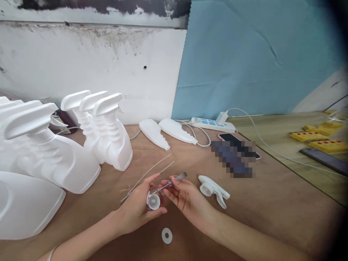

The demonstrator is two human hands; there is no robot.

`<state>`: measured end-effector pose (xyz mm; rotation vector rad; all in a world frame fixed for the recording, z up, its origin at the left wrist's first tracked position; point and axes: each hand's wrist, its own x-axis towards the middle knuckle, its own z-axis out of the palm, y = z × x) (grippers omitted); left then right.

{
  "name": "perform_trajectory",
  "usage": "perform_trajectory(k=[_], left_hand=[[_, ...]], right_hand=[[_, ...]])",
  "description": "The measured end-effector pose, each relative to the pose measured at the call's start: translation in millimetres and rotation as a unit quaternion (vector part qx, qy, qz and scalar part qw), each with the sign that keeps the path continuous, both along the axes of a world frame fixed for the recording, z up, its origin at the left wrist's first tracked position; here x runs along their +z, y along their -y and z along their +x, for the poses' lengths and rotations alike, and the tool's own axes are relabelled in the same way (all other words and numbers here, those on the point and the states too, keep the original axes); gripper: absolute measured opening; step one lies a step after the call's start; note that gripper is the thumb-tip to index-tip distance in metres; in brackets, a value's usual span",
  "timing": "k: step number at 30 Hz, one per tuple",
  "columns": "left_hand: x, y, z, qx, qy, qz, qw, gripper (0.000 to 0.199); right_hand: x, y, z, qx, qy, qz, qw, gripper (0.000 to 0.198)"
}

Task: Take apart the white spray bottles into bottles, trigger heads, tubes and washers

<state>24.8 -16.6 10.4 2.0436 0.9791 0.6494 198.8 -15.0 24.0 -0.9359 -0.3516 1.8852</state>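
Observation:
My left hand [134, 210] is closed around a white spray trigger head [154, 202], its round collar opening facing me; the rest of it is hidden in the hand. Between the fingers of my right hand [191, 201] is a small screwdriver [180, 177] with a clear handle. Its shaft points left, and the tip meets the trigger head at the collar's upper edge. Below my hands a flat white ring washer [163, 237] lies on the table. Another spray trigger head [216, 187] rests on its side right of my right hand. Two thin dip tubes [148, 172] lie behind my left hand.
White spray bottles [114, 141] with trigger heads crowd the left. Two flat white bottles [152, 132] lie near the wall, beside a power strip [214, 125] with a plugged-in charger and cable. A phone [231, 139] and a blurred patch sit at right; yellow blocks [327, 145] lie beyond.

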Motion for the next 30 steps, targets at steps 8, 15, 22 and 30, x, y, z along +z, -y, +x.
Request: perform_trajectory(k=[8,15,22,30], left_hand=[[18.5,-10,25,-0.121,-0.195,0.159,0.960,0.038],[12.9,-24,48,-0.192,-0.304,0.380,0.852,0.011],[8.5,-44,70,-0.172,-0.265,0.346,0.884,0.015],[5.8,-70,98,-0.075,-0.021,0.089,0.993,0.037]], right_hand=[[-1,16,32,-0.027,-0.014,0.035,0.999,0.013],[-19,35,47,-0.039,0.030,0.098,0.994,0.020],[-34,44,49,-0.021,0.151,0.249,0.956,0.014],[-27,60,35,0.099,0.099,0.226,0.964,0.023]])
